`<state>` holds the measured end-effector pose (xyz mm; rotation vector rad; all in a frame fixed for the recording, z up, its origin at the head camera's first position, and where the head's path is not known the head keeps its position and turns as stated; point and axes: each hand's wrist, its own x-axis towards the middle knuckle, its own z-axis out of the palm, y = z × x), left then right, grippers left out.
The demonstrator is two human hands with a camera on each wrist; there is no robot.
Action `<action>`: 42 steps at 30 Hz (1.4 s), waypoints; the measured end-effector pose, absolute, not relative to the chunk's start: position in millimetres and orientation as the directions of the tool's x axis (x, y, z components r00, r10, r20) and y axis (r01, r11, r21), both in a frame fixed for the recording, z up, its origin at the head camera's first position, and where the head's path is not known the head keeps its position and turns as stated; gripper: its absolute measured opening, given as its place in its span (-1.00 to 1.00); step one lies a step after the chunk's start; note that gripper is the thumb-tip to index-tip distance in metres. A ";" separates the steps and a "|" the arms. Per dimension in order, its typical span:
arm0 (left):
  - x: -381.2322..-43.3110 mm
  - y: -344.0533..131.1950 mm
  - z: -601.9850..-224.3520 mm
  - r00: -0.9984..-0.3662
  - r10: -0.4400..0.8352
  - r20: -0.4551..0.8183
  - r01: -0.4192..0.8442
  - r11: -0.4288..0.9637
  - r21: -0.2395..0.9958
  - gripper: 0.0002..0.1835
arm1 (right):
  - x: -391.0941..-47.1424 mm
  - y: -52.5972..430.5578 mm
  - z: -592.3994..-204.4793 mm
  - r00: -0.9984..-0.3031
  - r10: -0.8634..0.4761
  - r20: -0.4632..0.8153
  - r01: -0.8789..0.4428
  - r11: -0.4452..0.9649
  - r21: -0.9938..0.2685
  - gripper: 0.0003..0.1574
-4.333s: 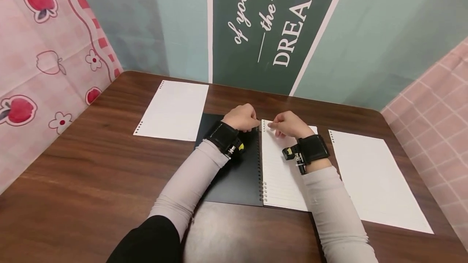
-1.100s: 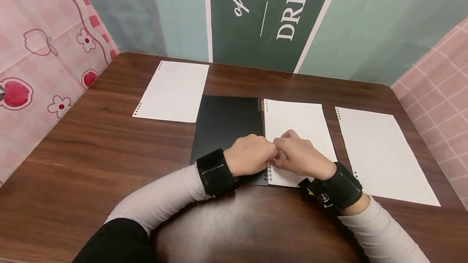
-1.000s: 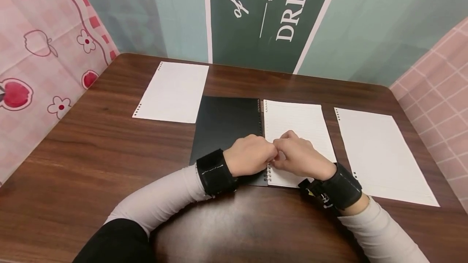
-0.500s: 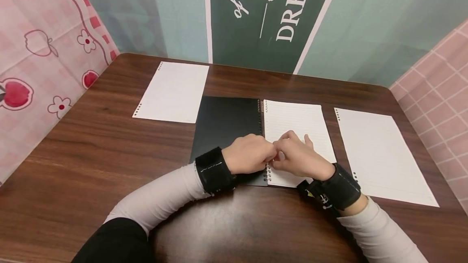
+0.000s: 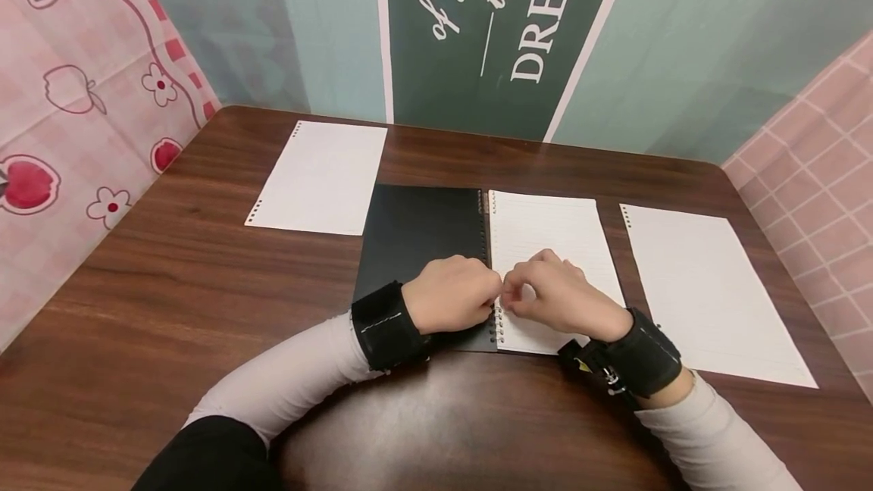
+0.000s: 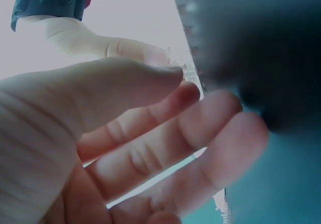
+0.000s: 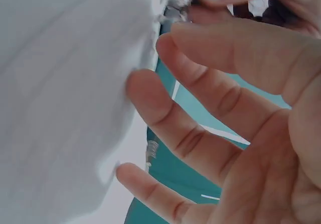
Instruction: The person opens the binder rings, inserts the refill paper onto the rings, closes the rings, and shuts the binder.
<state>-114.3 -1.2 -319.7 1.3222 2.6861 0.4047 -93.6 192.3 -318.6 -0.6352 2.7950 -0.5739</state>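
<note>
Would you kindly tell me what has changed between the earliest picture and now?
The left hand and right hand have moved along the open notebook, from its far end to past its middle. Whether either grips anything is too hidden to tell. The notebook stays open, and the left sheet and right sheet stay put beside it.

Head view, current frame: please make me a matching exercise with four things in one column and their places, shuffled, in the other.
1. Left hand
2. Right hand
3. Apple-print cloth
4. Dark green panel

A. Over the ruled page
B. Behind the table's far edge
C. Over the black cover
D. Beyond the table's left edge

Pairs: 1-C, 2-A, 3-D, 4-B
</note>
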 end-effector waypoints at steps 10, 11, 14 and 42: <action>-95.0 -7.9 -318.6 -0.571 0.819 0.054 0.797 0.536 0.278 -0.74 | -77.3 202.7 -319.4 -0.827 -0.553 -0.100 -0.432 0.739 -0.517 -0.76; -93.3 -8.2 -318.2 -0.571 0.819 0.052 0.796 0.536 0.282 -0.74 | -74.6 202.5 -318.5 -0.831 -0.547 -0.101 -0.427 0.744 -0.514 -0.76; -89.4 -8.8 -317.9 -0.576 0.816 0.045 0.789 0.540 0.293 -0.73 | -66.6 200.8 -316.5 -0.843 -0.529 -0.099 -0.414 0.754 -0.509 -0.76; -99.9 -5.8 -333.0 -0.602 0.797 -0.050 0.722 0.570 0.391 -0.75 | -60.0 193.0 -331.0 -0.838 -0.543 -0.049 -0.435 0.721 -0.539 -0.78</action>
